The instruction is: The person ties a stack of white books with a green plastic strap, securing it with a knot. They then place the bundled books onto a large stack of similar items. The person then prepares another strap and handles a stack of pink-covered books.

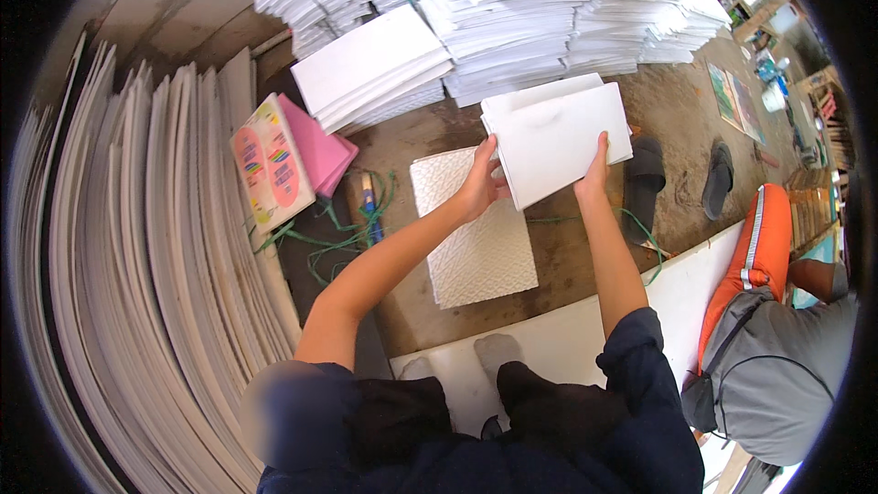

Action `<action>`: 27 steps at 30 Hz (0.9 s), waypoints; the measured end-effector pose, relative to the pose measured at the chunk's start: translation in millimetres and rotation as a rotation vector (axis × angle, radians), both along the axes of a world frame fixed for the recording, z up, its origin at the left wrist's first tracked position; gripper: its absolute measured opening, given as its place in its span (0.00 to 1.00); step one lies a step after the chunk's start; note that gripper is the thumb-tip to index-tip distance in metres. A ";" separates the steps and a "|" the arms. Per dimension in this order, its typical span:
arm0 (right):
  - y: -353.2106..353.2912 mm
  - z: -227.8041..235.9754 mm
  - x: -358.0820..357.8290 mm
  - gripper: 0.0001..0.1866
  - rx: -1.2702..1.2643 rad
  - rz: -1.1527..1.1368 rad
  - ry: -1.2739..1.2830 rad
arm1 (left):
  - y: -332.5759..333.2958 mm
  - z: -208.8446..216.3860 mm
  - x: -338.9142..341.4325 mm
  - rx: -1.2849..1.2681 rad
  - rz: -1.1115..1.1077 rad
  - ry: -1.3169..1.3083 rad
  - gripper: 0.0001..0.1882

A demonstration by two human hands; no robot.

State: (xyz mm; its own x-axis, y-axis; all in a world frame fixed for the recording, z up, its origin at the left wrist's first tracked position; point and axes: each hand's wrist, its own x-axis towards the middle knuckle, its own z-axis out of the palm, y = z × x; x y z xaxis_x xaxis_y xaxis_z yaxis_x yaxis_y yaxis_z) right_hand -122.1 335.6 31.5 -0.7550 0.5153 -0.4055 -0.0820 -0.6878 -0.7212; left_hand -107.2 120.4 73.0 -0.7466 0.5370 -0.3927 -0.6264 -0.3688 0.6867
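Note:
A small stack of white sheets (560,148) is held up between my two hands, tilted, its edges a little uneven. My left hand (479,187) grips its left edge, with the thumb on the near face. On the right edge, my right hand (594,174) closes round the stack with its thumb on top. Below and to the left, a stack of white sheets with a bumpy embossed surface (480,261) lies on the floor, partly hidden by my left forearm and hand.
Tall piles of white sheets (512,27) stand beyond my hands. Large boards (155,220) lean in a row at the left. Beside them lie a printed booklet (271,165), a pink pad (315,146) and green string (329,242). Black slippers (644,183) and another person (777,348) are at the right.

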 end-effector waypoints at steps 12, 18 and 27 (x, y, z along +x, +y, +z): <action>63.5 -73.9 -35.9 0.40 0.082 0.229 -0.408 | 53.4 -70.7 -93.0 -0.524 -0.122 0.114 0.33; -21.9 1.8 -65.7 0.31 0.928 0.039 -0.301 | -72.0 6.5 -78.9 -0.452 0.415 0.257 0.26; -197.3 72.8 -95.7 0.25 0.563 0.734 0.113 | -259.2 -12.4 -120.3 -1.114 0.845 0.332 0.27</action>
